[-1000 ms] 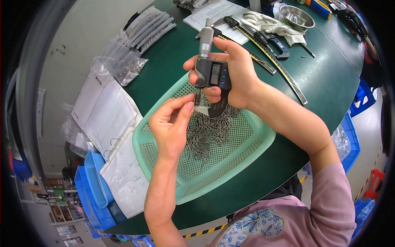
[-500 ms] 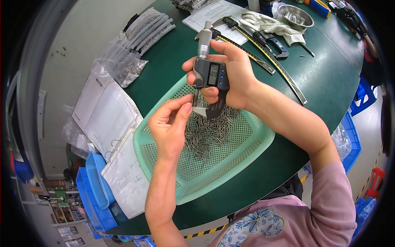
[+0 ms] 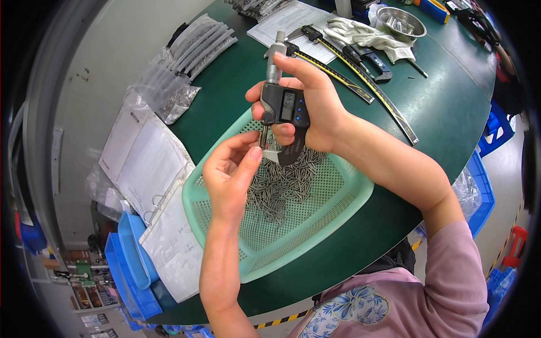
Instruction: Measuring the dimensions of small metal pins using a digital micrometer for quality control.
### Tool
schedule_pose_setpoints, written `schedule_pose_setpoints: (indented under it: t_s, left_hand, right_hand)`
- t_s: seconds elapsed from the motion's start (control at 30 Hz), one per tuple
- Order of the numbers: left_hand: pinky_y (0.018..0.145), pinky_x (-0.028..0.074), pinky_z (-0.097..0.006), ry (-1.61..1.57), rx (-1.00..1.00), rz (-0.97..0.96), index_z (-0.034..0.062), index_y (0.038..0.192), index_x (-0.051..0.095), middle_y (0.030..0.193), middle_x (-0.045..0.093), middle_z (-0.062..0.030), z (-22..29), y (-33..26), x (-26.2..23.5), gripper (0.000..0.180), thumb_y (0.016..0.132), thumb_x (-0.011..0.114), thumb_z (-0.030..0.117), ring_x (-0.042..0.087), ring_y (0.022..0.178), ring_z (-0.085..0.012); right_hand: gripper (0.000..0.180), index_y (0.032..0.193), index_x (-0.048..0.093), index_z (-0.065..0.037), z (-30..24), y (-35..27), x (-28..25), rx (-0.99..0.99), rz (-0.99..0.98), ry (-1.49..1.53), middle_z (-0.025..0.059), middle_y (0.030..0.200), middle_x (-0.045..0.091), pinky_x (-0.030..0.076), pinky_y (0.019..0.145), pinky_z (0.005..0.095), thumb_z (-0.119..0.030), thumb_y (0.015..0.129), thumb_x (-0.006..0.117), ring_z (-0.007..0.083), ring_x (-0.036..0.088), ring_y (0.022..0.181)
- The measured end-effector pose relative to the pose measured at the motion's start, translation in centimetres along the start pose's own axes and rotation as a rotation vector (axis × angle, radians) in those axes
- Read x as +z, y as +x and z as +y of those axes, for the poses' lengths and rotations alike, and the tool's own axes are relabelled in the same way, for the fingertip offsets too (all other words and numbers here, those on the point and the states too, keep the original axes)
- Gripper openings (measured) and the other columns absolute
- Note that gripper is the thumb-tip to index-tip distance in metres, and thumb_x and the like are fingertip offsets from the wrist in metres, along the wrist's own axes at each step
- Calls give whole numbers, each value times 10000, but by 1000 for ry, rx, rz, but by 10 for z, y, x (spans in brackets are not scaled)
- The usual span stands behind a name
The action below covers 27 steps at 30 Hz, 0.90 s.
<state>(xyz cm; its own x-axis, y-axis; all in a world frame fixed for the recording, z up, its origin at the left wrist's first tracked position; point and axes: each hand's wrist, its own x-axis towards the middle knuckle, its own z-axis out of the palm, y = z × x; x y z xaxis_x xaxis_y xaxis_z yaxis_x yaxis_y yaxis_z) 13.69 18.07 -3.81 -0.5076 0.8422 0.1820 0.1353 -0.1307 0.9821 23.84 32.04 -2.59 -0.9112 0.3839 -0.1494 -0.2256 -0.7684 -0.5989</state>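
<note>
My right hand is wrapped round a digital micrometer, its thumb against the silver thimble and its fingers around the dark frame. The micrometer is held upright above a green mesh basket, its small screen turned up toward me. My left hand is closed in a pinch at the measuring gap, thumb and forefinger on a small metal pin, mostly hidden by the fingertips. A loose heap of similar grey pins lies in the basket under both hands.
An open ring binder lies left of the basket, near blue trays and bagged parts. Beyond the hands are calipers, another micrometer, white gloves, a metal bowl and paper sheets on the green table.
My right thumb has moved onto the thimble. The micrometer and both hands have shifted slightly left, and the reading on its screen has changed.
</note>
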Motion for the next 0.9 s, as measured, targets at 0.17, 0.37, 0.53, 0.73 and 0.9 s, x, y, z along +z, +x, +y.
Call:
schedule_pose_setpoints:
  t_s: [0.17, 0.37, 0.53, 0.73, 0.9]
  left_hand:
    - [695, 415, -206, -52, -164, -89, -18, 911, 551, 880, 585, -52, 0, 1, -8, 155, 808, 604, 84, 527, 772, -82]
    - [743, 433, -235, -220, -270, -158, 0, 877, 551, 861, 584, -64, 1, 3, -9, 143, 847, 555, 139, 538, 783, -96]
    - [739, 428, -236, -170, -229, -127, -5, 867, 566, 840, 580, -42, 0, 3, -9, 131, 851, 543, 124, 530, 775, -91]
    - [710, 393, -228, -111, -169, -91, -15, 840, 578, 798, 566, -22, -4, 3, -8, 126, 844, 549, 107, 493, 743, -79]
    - [702, 384, -230, -95, -122, -76, -15, 817, 578, 796, 563, -28, -6, 3, -8, 123, 839, 554, 104, 485, 739, -80]
  right_hand:
    - [571, 848, 566, -3, 0, -2, 2, 11, 17, -35, 71, 662, 575, 341, 352, 210, -562, 770, 481, 107, 427, 380]
    - [591, 860, 564, -13, 1, -1, 3, 13, 1, -85, 61, 648, 565, 325, 350, 208, -590, 781, 464, 95, 407, 375]
    - [595, 923, 549, -16, 1, -3, 8, -13, 45, -114, 59, 671, 562, 311, 357, 214, -566, 863, 331, 92, 389, 378]
    - [604, 955, 542, 3, 0, -2, 4, 8, 4, -63, 70, 708, 566, 331, 382, 225, -497, 897, 207, 104, 406, 403]
    - [592, 950, 542, 12, -1, -2, 3, 13, 9, -30, 72, 705, 566, 335, 383, 223, -474, 898, 208, 104, 407, 406]
